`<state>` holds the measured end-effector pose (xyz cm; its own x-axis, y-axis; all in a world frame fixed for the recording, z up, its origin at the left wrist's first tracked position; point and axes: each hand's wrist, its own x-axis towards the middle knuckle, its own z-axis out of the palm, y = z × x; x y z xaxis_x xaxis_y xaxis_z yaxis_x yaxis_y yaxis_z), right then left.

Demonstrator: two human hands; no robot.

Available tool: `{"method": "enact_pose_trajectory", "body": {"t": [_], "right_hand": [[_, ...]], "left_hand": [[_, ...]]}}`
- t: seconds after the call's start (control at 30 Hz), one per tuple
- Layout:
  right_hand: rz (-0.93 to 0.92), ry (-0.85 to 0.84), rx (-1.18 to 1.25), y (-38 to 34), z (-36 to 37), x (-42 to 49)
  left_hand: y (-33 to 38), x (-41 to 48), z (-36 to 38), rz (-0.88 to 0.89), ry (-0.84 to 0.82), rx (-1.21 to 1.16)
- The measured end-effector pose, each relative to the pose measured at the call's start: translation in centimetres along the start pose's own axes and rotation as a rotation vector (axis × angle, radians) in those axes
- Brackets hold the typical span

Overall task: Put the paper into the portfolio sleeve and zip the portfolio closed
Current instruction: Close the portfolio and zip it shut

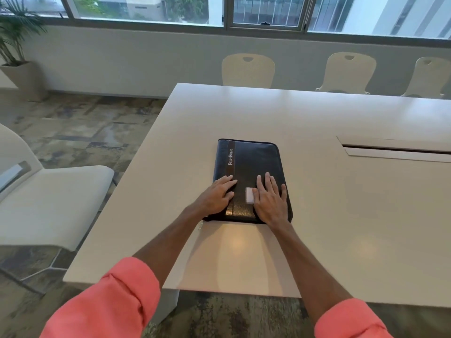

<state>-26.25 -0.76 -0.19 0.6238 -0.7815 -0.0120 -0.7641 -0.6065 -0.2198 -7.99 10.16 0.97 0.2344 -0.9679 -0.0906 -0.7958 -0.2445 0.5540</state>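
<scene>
A black leather portfolio [253, 162] lies closed and flat on the white table [317, 215], with a brown stripe reading "PortFolio" along its left side. A small white label [249, 195] sits on its cover. My left hand [217, 195] rests flat on the near left part of the cover, fingers spread. My right hand [269, 200] lies flat on the near right part, beside the label. A metal zip pull [200, 225] hangs at the near left corner. No paper is visible.
A cable slot [395, 150] is cut into the table at the right. White chairs stand at the left [48, 203] and along the far side [247, 69]. A potted plant [19, 57] stands in the far left corner under the windows.
</scene>
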Motion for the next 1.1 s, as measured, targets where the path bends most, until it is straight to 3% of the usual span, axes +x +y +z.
{"method": "enact_pose_trajectory", "body": {"t": [0.2, 0.4, 0.7, 1.1], "right_hand": [[-0.099, 0.190, 0.124, -3.7, 2.1, -2.7], [-0.251, 0.419, 0.255, -7.9, 3.9, -6.4], [-0.287, 0.223, 0.216, -11.4, 5.3, -9.3], [-0.131, 0.222, 0.259, -12.9, 5.4, -10.2]], "left_hand": [[-2.7, -5.4, -0.6, -0.004, 0.213, -0.098], [-4.5, -11.0, -0.5, -0.008, 0.317, -0.009], [-4.5, -13.7, -0.1, 0.061, 0.272, 0.088], [-4.8, -13.5, 0.6, 0.105, 0.345, -0.024]]}}
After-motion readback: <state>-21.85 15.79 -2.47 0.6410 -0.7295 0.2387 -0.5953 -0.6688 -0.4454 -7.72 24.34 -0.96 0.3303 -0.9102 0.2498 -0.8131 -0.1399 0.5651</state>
